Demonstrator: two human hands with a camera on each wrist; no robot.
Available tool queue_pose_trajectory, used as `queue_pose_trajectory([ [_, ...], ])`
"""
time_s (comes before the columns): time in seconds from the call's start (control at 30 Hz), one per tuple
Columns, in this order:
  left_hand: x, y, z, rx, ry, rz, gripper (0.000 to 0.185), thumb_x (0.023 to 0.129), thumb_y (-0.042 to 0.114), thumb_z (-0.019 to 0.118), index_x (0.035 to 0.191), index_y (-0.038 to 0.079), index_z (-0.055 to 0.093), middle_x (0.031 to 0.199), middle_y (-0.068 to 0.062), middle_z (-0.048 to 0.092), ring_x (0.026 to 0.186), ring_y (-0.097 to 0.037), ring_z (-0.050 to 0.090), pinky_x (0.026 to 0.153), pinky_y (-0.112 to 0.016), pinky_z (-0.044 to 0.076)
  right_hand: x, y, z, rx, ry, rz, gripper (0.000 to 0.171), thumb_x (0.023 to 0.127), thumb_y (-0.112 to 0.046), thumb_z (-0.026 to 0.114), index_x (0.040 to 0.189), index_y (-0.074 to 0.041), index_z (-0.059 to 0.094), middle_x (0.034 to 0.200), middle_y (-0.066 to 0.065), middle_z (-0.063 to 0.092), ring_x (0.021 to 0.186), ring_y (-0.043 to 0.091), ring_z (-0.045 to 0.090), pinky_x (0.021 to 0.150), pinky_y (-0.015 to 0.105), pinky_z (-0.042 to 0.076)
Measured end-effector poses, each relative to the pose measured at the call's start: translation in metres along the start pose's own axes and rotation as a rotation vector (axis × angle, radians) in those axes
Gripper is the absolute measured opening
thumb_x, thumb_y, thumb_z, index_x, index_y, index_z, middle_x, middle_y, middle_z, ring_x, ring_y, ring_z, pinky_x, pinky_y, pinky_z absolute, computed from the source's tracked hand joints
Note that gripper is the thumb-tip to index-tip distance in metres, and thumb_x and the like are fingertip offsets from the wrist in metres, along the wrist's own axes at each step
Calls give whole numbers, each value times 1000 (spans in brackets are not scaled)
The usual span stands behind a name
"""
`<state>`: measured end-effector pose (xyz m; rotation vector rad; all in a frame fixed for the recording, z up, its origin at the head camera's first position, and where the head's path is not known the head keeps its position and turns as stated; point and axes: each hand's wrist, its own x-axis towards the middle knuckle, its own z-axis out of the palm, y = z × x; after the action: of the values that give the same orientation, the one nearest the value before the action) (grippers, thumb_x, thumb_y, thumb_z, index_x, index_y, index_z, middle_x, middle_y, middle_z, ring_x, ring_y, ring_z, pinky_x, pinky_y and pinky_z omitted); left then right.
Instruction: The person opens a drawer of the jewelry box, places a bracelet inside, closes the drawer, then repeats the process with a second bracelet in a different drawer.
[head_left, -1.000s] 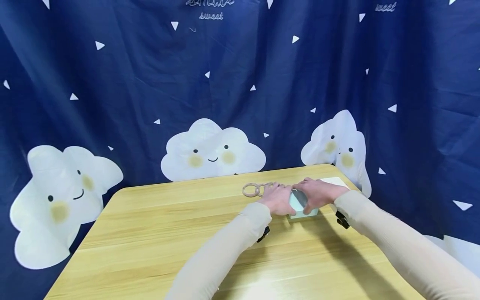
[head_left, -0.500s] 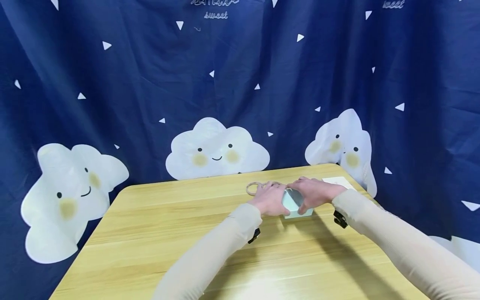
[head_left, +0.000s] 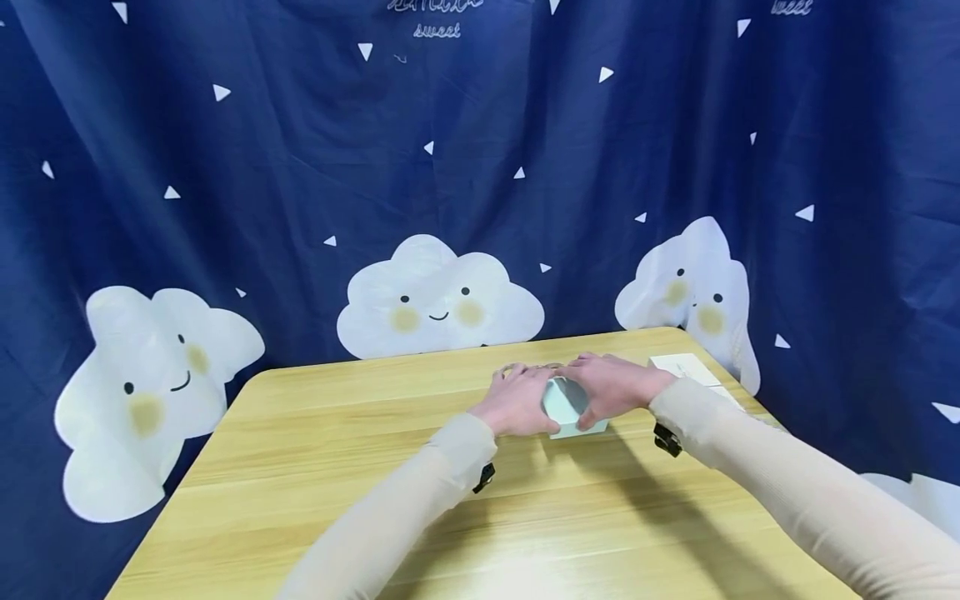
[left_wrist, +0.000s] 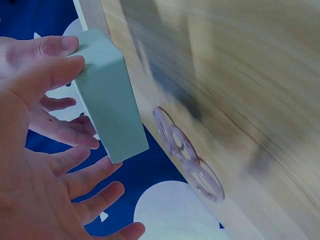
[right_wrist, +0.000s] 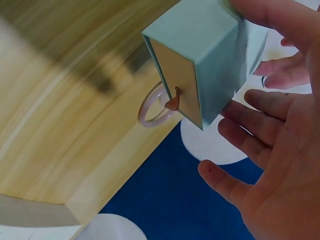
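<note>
A mint-green drawer box (head_left: 557, 402) is held between both hands above the table. My left hand (head_left: 513, 404) pinches it from the left, with thumb and a fingertip at opposite edges of the box (left_wrist: 112, 110) in the left wrist view; its other fingers are spread. From the right, my right hand (head_left: 613, 386) grips the box too, thumb on one edge and fingers along the opposite side. The right wrist view shows the beige drawer front (right_wrist: 170, 62), pushed in, with a small brown pull tab (right_wrist: 173, 103).
Three pinkish bangles (left_wrist: 172, 140) lie overlapping near the table's far edge, mostly behind my left hand in the head view. White flat pieces (head_left: 684, 367) rest at the right edge of the wooden table (head_left: 337, 467). A blue cloud-print curtain (head_left: 465, 192) hangs behind.
Both hands have shifted left over the table together with the drawer box. The left hand now covers most of the bangles in the head view, and more of the white pieces shows.
</note>
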<state>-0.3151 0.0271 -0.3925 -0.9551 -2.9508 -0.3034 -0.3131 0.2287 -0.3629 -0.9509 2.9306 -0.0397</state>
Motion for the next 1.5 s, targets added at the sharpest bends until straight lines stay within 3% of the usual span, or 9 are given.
queue_pose_trajectory([
  [0.17, -14, -9, -5, -16, -5, -17, 94, 75, 52, 80, 154, 21, 40, 153, 3, 49, 142, -24, 38, 108, -54, 35, 9, -11, 3, -23, 16, -40, 95, 67, -46, 88, 148, -16, 51, 139, 3, 61, 111, 18, 55, 90, 43, 49],
  [0.37, -27, -19, -9, -48, -16, -28, 96, 75, 49, 81, 155, 19, 38, 152, 2, 51, 149, -27, 31, 113, -62, 30, 18, -24, 3, -14, 5, -58, 92, 68, -45, 88, 147, -14, 51, 139, 3, 61, 113, 20, 55, 92, 48, 48],
  [0.67, -46, -37, -11, -57, -18, -61, 88, 75, 50, 82, 149, 21, 46, 140, 5, 58, 127, -20, 46, 103, -51, 37, 33, -44, 6, -14, 13, -87, 87, 69, -45, 87, 143, -15, 54, 135, 4, 63, 109, 21, 54, 91, 50, 49],
  [0.9, -59, -49, -12, -88, -34, -68, 88, 76, 47, 82, 150, 19, 45, 142, 3, 57, 131, -20, 45, 104, -50, 37, 44, -56, 11, -28, -1, -83, 91, 69, -49, 86, 147, -17, 51, 135, 2, 63, 116, 22, 55, 101, 51, 45],
  [1.07, -68, -59, -12, -95, -32, -82, 88, 75, 46, 83, 149, 18, 46, 142, 3, 57, 130, -20, 46, 104, -51, 37, 53, -63, 17, -58, 18, -81, 92, 69, -54, 84, 148, -20, 50, 137, -1, 62, 120, 22, 55, 101, 53, 45],
  [1.23, -76, -69, -12, -119, -41, -101, 87, 74, 44, 84, 148, 17, 48, 142, 3, 58, 128, -19, 46, 106, -52, 36, 61, -72, 21, -42, 27, -98, 92, 69, -56, 84, 147, -19, 51, 140, 2, 60, 129, 26, 51, 103, 54, 44],
  [1.5, -86, -84, -10, -146, -50, -111, 88, 74, 41, 85, 149, 17, 47, 142, 3, 58, 127, -18, 46, 101, -47, 37, 70, -85, 27, -71, 6, -109, 96, 73, -61, 80, 151, -14, 46, 140, 6, 60, 130, 28, 51, 111, 56, 36],
])
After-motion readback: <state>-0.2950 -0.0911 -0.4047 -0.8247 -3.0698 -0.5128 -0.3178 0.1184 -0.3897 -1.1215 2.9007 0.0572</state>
